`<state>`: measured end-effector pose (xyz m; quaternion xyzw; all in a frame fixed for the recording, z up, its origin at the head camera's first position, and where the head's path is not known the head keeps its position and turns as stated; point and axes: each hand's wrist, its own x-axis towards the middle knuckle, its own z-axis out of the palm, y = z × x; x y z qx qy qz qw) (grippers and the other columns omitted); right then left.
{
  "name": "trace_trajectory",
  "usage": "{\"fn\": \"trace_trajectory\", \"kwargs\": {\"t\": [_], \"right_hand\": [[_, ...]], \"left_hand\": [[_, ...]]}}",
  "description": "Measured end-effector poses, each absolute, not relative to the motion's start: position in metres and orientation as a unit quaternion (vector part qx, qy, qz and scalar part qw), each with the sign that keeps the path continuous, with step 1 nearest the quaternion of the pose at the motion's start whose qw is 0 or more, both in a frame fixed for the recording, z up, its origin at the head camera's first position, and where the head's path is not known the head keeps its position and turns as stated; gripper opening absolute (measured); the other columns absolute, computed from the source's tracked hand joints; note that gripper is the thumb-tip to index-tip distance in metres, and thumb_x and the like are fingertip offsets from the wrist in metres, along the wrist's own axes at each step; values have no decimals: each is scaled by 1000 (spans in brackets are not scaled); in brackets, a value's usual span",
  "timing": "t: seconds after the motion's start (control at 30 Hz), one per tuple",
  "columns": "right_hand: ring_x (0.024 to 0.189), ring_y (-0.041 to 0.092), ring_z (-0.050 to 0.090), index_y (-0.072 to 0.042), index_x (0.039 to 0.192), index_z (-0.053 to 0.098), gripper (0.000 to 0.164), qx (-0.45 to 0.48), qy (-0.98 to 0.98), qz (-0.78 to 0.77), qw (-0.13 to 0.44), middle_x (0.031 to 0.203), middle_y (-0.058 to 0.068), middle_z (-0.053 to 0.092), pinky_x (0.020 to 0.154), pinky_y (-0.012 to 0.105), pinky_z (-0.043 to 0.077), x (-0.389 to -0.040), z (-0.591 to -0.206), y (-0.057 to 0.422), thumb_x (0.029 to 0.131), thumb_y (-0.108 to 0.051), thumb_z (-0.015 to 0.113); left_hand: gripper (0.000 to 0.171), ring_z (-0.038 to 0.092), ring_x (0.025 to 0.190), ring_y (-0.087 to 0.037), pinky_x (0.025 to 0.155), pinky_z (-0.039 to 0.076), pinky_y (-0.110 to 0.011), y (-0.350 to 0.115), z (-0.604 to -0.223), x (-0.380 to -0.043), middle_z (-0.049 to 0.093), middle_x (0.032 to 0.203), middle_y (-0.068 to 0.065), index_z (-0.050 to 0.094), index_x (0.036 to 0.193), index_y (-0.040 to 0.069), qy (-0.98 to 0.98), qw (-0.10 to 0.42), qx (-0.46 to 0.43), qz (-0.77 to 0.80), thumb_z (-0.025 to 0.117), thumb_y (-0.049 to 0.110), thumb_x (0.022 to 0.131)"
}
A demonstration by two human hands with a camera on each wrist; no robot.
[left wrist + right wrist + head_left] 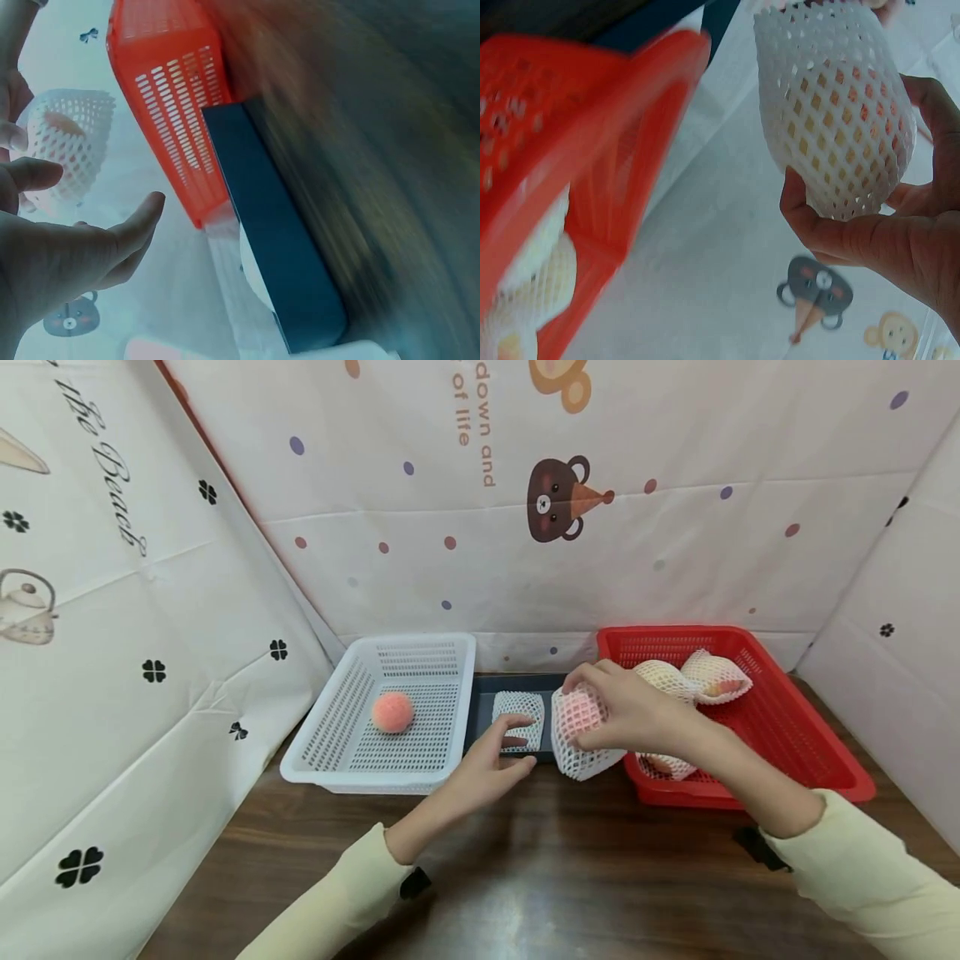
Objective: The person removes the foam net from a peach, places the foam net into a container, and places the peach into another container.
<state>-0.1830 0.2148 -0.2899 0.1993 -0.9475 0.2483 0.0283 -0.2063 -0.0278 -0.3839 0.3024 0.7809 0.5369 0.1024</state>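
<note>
My right hand (611, 706) grips a peach in a white foam net sleeve (840, 127), held up in front of the red basket. The peach's pink and yellow skin shows through the mesh, and the sleeve's loose end extends past the fruit. My left hand (491, 768) holds nothing; its thumb and fingers are spread apart, just left of the sleeved peach. Beyond its fingers another white foam net (519, 706) lies flat in a dark shallow tray (482, 702).
On the left stands a white basket (300, 768) with one bare peach (392, 712) inside. A red basket (810, 768) on the right holds several peaches in foam nets (716, 677). Printed cloth (375, 577) hangs behind and beside the brown wooden table (525, 877).
</note>
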Motion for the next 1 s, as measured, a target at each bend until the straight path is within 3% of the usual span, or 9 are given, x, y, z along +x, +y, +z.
{"fn": "trace_trajectory", "kwargs": {"t": [0.17, 0.3, 0.6, 0.77, 1.0], "right_hand": [[100, 31, 54, -14, 121, 62, 57, 225, -949, 216, 53, 120, 15, 58, 79, 43, 54, -180, -318, 194, 71, -25, 87], [105, 35, 51, -14, 121, 62, 58, 230, -951, 203, 46, 122, 16, 57, 84, 49, 50, -177, -346, 179, 70, -24, 89], [95, 32, 46, -13, 113, 62, 54, 231, -957, 178, 18, 108, 12, 54, 75, 45, 50, -172, -395, 155, 68, -22, 90], [96, 32, 46, -17, 117, 61, 54, 206, -960, 187, -28, 111, 10, 53, 70, 46, 54, -171, -405, 152, 72, -25, 91], [112, 38, 49, -14, 132, 60, 64, 212, -956, 202, -29, 129, 15, 54, 88, 57, 54, -166, -395, 161, 76, -27, 90]], "left_hand": [[53, 49, 135, -35, 104, 51, -47, -44, -383, -198, 41, 154, -8, 40, 148, 10, 790, 95, 313, 519, 62, 12, 100], [55, 46, 137, -35, 106, 49, -47, -53, -383, -195, 40, 153, -6, 39, 148, 13, 809, 68, 325, 486, 63, 12, 99], [54, 43, 139, -27, 107, 49, -42, -57, -380, -193, 38, 155, -8, 37, 148, 13, 832, 34, 350, 430, 62, 12, 100], [55, 40, 142, -33, 108, 48, -44, -56, -382, -191, 36, 156, -11, 36, 149, 10, 832, 37, 361, 421, 61, 11, 100], [56, 41, 140, -28, 106, 50, -42, -56, -387, -189, 36, 155, -10, 36, 149, 9, 836, 40, 369, 405, 62, 11, 100]]}}
